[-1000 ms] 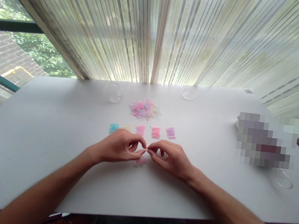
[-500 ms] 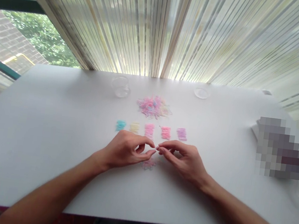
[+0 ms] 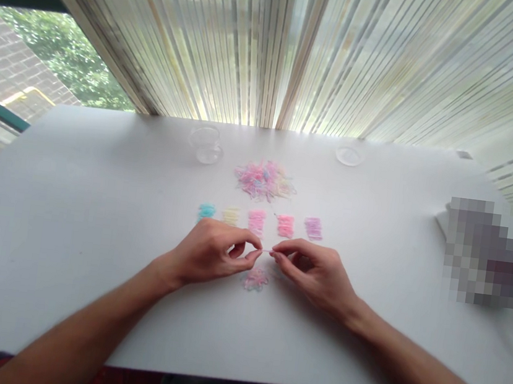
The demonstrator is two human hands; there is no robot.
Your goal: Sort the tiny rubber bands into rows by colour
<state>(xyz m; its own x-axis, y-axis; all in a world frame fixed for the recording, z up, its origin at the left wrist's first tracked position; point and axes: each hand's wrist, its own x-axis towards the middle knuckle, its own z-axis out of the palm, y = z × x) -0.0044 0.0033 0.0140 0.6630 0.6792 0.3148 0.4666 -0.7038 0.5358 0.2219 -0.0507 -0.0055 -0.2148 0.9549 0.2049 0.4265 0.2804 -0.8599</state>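
Thin pale strand is stretched between the two hands, almost straight and parallel to the near edge of the white surface. The left hand pinches one end with thumb and forefinger, the tips closed together; the right hand pinches the other end in the same manner. Only a short middle piece shows, in the gap between the fingertips.

Just beside the hands, toward the near edge, lies a small loose heap, mostly pink. Toward the far edge runs a row of five groups: blue, partly behind the left hand, then yellow, light pink, coral pink and purple. I judge these five as sorted already, while the large mixed heap behind them seems not yet sorted. Near the far edge are a clear container and, farther right, a clear round lid.
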